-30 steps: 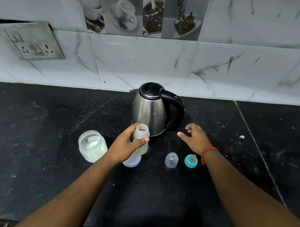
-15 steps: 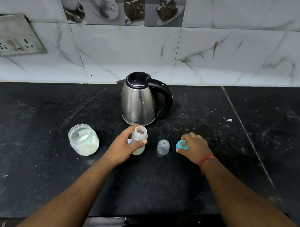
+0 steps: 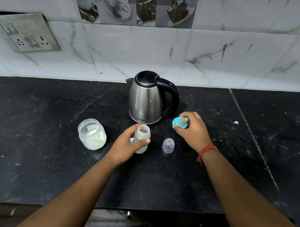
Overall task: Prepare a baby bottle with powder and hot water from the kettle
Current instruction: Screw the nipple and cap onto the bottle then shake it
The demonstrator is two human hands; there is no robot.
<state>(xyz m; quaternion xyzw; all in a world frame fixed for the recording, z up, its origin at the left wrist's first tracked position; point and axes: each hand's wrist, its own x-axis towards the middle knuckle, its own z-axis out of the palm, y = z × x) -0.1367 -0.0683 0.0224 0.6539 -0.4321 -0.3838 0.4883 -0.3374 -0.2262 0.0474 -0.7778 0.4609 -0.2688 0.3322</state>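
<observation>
While left hand (image 3: pixel 128 145) grips bottle (image 3: pixel 142 138), right hand (image 3: pixel 194 132) holds nipple ring (image 3: pixel 180 122).

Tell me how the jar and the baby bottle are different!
The jar is wide and squat; the baby bottle is narrow and taller. The jar stands alone on the counter, while the bottle is gripped by the left hand. The jar holds white powder; I cannot tell what is in the bottle. Both are see-through, upright and have no lid on.
</observation>
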